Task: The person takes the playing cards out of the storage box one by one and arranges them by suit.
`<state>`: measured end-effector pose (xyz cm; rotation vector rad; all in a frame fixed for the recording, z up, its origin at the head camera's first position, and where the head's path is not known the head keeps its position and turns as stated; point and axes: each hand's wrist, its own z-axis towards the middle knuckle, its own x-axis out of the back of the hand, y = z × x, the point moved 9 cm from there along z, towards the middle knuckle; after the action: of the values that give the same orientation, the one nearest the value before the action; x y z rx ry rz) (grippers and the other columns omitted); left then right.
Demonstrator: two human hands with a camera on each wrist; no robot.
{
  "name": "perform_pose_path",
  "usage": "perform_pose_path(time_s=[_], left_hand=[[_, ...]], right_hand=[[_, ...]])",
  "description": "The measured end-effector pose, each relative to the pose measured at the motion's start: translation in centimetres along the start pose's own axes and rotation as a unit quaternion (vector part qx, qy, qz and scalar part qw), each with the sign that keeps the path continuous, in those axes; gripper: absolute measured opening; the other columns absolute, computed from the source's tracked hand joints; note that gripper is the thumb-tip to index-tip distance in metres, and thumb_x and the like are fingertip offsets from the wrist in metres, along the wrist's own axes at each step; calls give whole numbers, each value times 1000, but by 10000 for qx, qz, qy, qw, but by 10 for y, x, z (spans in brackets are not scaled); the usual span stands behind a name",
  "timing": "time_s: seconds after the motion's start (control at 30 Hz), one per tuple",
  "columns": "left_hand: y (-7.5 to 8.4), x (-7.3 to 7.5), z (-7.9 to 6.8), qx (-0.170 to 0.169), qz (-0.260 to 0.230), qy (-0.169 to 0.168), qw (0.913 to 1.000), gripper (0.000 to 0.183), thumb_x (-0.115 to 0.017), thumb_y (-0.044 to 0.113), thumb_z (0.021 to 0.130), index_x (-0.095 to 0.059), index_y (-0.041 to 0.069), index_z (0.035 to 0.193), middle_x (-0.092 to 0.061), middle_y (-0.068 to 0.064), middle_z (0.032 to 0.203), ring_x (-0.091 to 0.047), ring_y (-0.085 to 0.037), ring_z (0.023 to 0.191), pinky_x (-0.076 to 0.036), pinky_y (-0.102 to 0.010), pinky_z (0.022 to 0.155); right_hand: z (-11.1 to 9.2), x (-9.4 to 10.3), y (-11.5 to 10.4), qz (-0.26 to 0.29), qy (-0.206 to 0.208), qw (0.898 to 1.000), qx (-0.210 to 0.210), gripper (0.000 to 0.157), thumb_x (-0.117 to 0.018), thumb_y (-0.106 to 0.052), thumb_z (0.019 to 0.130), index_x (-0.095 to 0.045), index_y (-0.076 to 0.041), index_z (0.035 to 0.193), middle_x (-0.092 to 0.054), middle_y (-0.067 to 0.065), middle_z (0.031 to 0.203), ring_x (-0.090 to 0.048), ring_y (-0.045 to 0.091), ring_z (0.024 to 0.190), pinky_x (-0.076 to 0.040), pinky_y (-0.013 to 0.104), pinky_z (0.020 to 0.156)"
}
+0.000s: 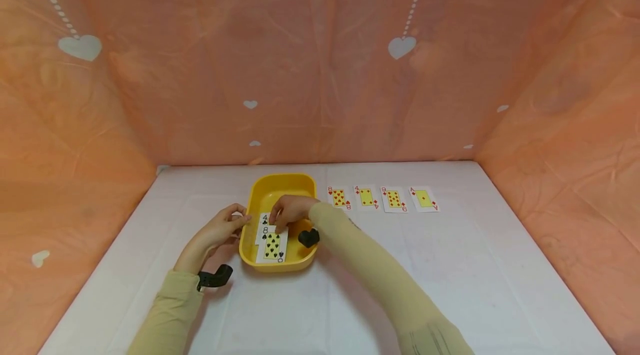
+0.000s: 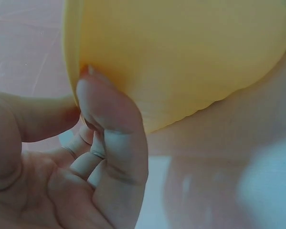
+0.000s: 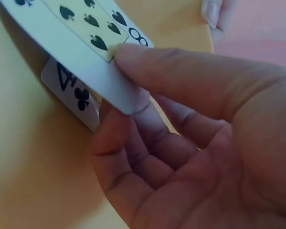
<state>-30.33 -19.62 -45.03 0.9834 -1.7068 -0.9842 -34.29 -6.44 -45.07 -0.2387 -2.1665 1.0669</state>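
My left hand (image 1: 216, 234) pinches the left wall of a yellow plastic tub (image 1: 252, 235) between thumb and fingers, as the left wrist view shows on the tub's side (image 2: 181, 52). Inside the tub, my right hand (image 1: 295, 209) grips the eight of spades (image 1: 272, 246) by its edge, thumb on the face and fingers beneath. In the right wrist view this playing card (image 3: 83, 47) is tilted above the four of clubs (image 3: 80, 98), which it partly covers. The four of clubs lies face up in the tub.
Right of the tub, a row of face-up cards lies on the white tablecloth (image 1: 500, 266): eight of hearts (image 1: 339, 198), four of diamonds (image 1: 366, 197), nine of diamonds (image 1: 394, 199) and ace of diamonds (image 1: 424, 199). Orange curtains (image 1: 320, 77) enclose the back and sides.
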Motion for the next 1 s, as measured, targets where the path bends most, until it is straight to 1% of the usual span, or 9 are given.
perform_pose_path(time_s=[0.17,0.3,0.4,0.53,0.67,0.73,0.83,0.93,1.0], left_hand=[[1,0,-1,-1,10,5,10000,19,-49,18,101,-43,3,109,-56,-9,82,-52,-15,66,-42,-29,56],[1,0,-1,34,1,-3,10000,19,-49,18,101,-42,3,110,-56,-9,82,-53,-16,68,-43,-29,56],[0,0,-1,33,-10,3,10000,19,-49,19,101,-43,3,110,-56,-9,82,-53,-17,68,-43,-29,56],[0,0,-2,7,1,6,10000,21,-49,20,101,-42,3,110,-55,-9,82,-52,-16,67,-43,-30,56],[0,0,-2,21,13,15,10000,21,-50,20,101,-42,3,111,-54,-8,80,-51,-16,66,-41,-29,55],[-1,0,-2,32,0,10,10000,20,-50,20,101,-42,3,110,-54,-7,80,-51,-16,66,-41,-29,55],[-1,0,-1,40,-35,1,10000,21,-50,20,101,-42,3,110,-55,-7,80,-51,-16,66,-42,-29,56],[-1,0,-1,26,-77,-2,10000,20,-50,20,101,-42,3,110,-56,-8,80,-52,-15,66,-43,-28,56],[-1,0,-1,12,-89,-3,10000,20,-50,19,101,-42,3,109,-56,-7,79,-52,-15,65,-43,-28,55]], right_hand=[[-3,0,-4,76,-115,9998,148,12,-71,-2,84,-71,-2,95,-68,2,85,-59,10,76,-46,21,71],[-5,-4,-1,326,-287,9991,-6,11,-69,-4,87,-70,-3,97,-69,5,86,-62,12,75,-52,27,74],[-7,-8,1,530,-470,9975,-89,14,-68,0,86,-68,-2,99,-68,7,87,-63,16,75,-53,32,73],[-9,-9,0,245,-656,9975,41,25,-71,5,80,-67,-4,103,-65,3,89,-57,13,77,-48,24,72],[-12,-9,-3,104,-793,9966,223,28,-70,7,79,-67,-2,105,-66,2,89,-56,11,78,-45,21,72],[-14,-7,-5,266,-794,9960,307,26,-68,8,81,-67,1,106,-67,4,89,-58,13,78,-48,24,74],[-17,-2,-8,622,-728,9946,394,24,-63,9,84,-66,2,108,-67,6,91,-60,14,79,-51,33,80],[-21,6,-11,945,-643,9924,445,23,-61,7,88,-64,2,111,-66,7,95,-61,16,84,-50,40,86],[-24,13,-13,1107,-553,9911,491,24,-60,6,89,-63,1,112,-66,8,99,-61,17,87,-49,42,88]])
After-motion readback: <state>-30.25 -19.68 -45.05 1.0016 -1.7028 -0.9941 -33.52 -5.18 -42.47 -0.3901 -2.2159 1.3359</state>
